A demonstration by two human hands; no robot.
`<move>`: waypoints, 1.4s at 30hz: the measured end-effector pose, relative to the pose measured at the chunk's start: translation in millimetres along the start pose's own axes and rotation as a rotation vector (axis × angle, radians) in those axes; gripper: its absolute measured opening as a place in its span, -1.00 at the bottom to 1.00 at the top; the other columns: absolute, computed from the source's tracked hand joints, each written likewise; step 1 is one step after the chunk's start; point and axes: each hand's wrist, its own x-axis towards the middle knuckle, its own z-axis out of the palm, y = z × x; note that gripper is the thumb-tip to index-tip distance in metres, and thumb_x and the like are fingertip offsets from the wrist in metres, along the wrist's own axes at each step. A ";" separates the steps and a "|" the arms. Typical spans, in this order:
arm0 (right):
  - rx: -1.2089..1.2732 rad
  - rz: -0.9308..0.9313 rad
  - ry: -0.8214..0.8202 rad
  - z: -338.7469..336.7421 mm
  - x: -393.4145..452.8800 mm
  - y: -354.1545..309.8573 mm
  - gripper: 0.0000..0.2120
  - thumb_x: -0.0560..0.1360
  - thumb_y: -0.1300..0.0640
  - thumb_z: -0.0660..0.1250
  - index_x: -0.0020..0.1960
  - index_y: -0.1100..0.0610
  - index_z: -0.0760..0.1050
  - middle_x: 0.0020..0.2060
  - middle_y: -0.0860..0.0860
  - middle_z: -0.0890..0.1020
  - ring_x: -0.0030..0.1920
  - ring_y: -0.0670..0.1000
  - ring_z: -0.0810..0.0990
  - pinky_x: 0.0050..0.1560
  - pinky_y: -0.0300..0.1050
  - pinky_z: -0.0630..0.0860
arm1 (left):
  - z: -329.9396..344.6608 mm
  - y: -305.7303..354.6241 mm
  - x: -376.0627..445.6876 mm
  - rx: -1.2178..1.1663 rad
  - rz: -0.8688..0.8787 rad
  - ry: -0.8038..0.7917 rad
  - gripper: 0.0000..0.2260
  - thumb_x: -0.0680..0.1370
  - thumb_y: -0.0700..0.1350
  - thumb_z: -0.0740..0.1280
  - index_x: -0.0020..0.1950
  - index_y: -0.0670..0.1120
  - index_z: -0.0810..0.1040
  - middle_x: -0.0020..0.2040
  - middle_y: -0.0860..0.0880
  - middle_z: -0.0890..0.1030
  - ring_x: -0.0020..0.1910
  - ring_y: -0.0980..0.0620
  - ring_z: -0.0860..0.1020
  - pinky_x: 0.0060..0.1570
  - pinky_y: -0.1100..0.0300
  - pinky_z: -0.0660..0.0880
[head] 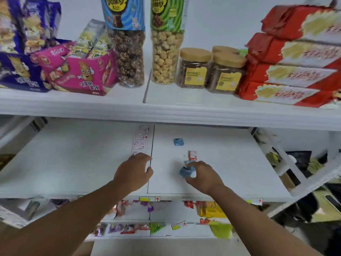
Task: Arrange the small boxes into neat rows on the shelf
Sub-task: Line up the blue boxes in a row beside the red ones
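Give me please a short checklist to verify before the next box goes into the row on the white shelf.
1. Right hand holds a small blue box: ok.
2. Row of small white-and-red boxes runs straight beside the shelf seam: ok.
3. Left hand rests at the near end of that row; whether it grips a box: cannot tell.
4. Loose small blue box lies apart, not in any row: not ok.
5. Small red-and-white box stands alone beyond the right hand: not ok.
6. Bare room on the white shelf for a second row: ok.
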 end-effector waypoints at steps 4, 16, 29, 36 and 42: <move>-0.023 -0.037 0.001 -24.7 -12.8 47.6 -0.46 0.50 -0.15 0.42 0.46 -0.08 0.48 0.32 0.01 0.58 0.26 0.09 0.58 0.22 0.01 0.57 | 3.0 44.7 -13.3 0.058 -0.069 -0.010 -0.60 0.62 0.13 0.25 0.46 0.12 0.49 0.46 0.11 0.51 0.40 0.03 0.50 0.37 0.00 0.48; 0.025 -0.185 -0.018 -48.8 -21.9 112.2 -0.44 0.53 -0.16 0.38 0.51 -0.09 0.42 0.35 -0.01 0.55 0.30 0.05 0.55 0.24 0.01 0.56 | 12.9 140.5 -52.4 0.162 -0.200 -0.038 -0.54 0.62 0.17 0.22 0.53 0.16 0.42 0.49 0.13 0.47 0.40 0.04 0.49 0.27 0.01 0.50; -0.053 -0.139 -0.063 -45.7 -20.0 111.7 -0.45 0.53 -0.10 0.39 0.51 -0.12 0.42 0.41 -0.04 0.53 0.35 0.02 0.53 0.30 -0.06 0.52 | 30.2 116.2 -37.9 0.090 -0.168 -0.063 -0.52 0.63 0.17 0.22 0.54 0.11 0.38 0.46 0.07 0.51 0.38 -0.02 0.51 0.31 -0.05 0.52; -0.127 -0.045 -0.106 -30.5 -11.3 125.3 -0.46 0.53 -0.08 0.39 0.49 -0.11 0.45 0.41 -0.04 0.54 0.37 0.01 0.53 0.34 -0.06 0.50 | 65.0 92.1 -14.3 0.014 -0.124 -0.130 -0.45 0.60 0.22 0.30 0.56 0.07 0.38 0.45 0.04 0.52 0.35 -0.03 0.52 0.27 -0.02 0.54; -0.089 -0.045 -0.157 -12.6 1.3 135.9 -0.47 0.52 -0.10 0.38 0.48 -0.14 0.44 0.36 -0.05 0.55 0.28 -0.01 0.57 0.29 -0.06 0.53 | 88.8 89.9 5.8 0.091 -0.088 -0.219 -0.41 0.58 0.16 0.37 0.58 0.07 0.34 0.46 0.01 0.48 0.36 -0.06 0.50 0.27 -0.04 0.54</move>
